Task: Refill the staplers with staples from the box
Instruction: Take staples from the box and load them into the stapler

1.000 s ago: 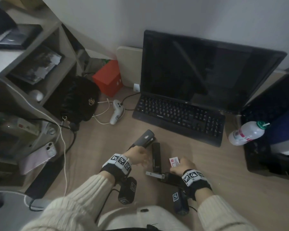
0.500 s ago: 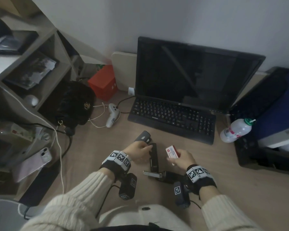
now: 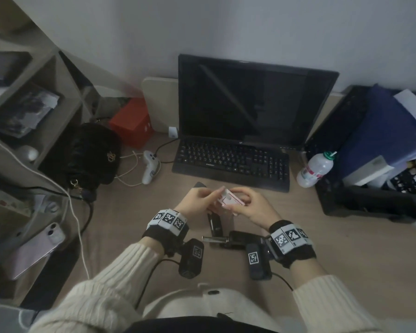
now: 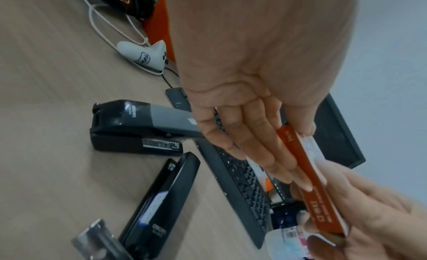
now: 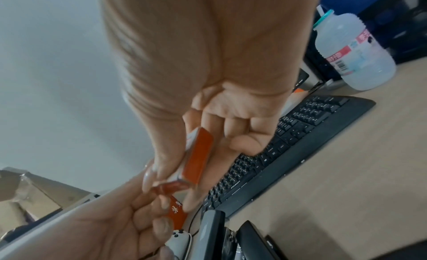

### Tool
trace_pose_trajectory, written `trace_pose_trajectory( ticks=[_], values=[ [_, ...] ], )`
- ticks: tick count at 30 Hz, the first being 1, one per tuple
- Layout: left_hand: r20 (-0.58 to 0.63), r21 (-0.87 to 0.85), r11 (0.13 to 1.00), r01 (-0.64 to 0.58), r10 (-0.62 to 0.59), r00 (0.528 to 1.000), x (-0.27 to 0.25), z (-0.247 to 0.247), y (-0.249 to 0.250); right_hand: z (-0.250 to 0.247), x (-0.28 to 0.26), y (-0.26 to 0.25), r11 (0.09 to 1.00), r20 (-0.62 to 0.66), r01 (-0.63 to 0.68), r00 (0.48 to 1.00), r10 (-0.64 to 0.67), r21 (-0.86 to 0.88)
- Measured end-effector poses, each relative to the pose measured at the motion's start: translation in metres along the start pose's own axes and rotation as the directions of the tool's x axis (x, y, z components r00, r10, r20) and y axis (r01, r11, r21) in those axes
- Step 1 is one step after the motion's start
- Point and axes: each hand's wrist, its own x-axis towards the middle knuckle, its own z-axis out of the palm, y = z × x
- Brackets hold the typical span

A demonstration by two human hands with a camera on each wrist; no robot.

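From the head view, both hands met above the desk (image 3: 346, 248), just near of the keyboard (image 3: 231, 162). The right hand (image 3: 252, 205) gripped the small staple box (image 3: 228, 200) with curled fingers, and the left hand (image 3: 197, 198) pinched its left end. Below them lay the opened stapler (image 3: 216, 222) and another stapler (image 3: 238, 239), nearer to the person.

In the left wrist view, the left hand's fingers (image 4: 272, 154) lay nearly straight along the orange side of the box while the thumb pressed from the other side — a light pinch. The grey-topped stapler (image 4: 143, 123) stood closed on the desk, to the far left of the opened one (image 4: 161, 196).

In the right wrist view, the right hand's thumb and fingers (image 5: 166, 161) clamped the box across its faces, and its end flap (image 5: 171, 187) looked bent open toward the left hand's fingers. What was inside I could not tell; no staples showed.

The step seemed to be opening the box. To do it well, I would keep the box level and pull the flap slowly — otherwise strips may slide out and break. A plastic bottle (image 5: 353, 52) lay far right, its cap on; its contents were unclear.
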Motion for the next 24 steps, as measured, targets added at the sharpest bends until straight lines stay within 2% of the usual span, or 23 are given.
trace_pose_trajectory(
  ticks=[2, 5, 8, 17, 24],
  values=[
    [-0.004, -0.036, 0.999, 0.007, -0.007, 1.000, -0.001, -0.002, -0.003, 0.001, -0.005, 0.001, 0.996, -0.159, 0.037, 0.987, -0.023, 0.081],
    [0.042, -0.091, 0.996, 0.021, -0.017, 0.999, -0.006, -0.001, -0.005, 0.006, -0.010, 0.000, 0.972, -0.377, 0.093, 0.926, -0.006, 0.214],
    [0.104, -0.142, 0.990, 0.025, -0.010, 0.995, -0.010, 0.002, -0.003, 0.013, -0.015, -0.002, 0.947, -0.500, 0.137, 0.866, 0.028, 0.289],
    [0.160, -0.206, 0.978, 0.032, 0.001, 0.987, -0.011, 0.005, 0.003, 0.017, -0.018, -0.006, 0.928, -0.557, 0.179, 0.830, 0.037, 0.327],
    [0.172, -0.229, 0.973, 0.033, 0.007, 0.985, -0.011, 0.005, 0.007, 0.014, -0.016, -0.010, 0.954, -0.577, 0.212, 0.815, -0.053, 0.212]
  ],
)
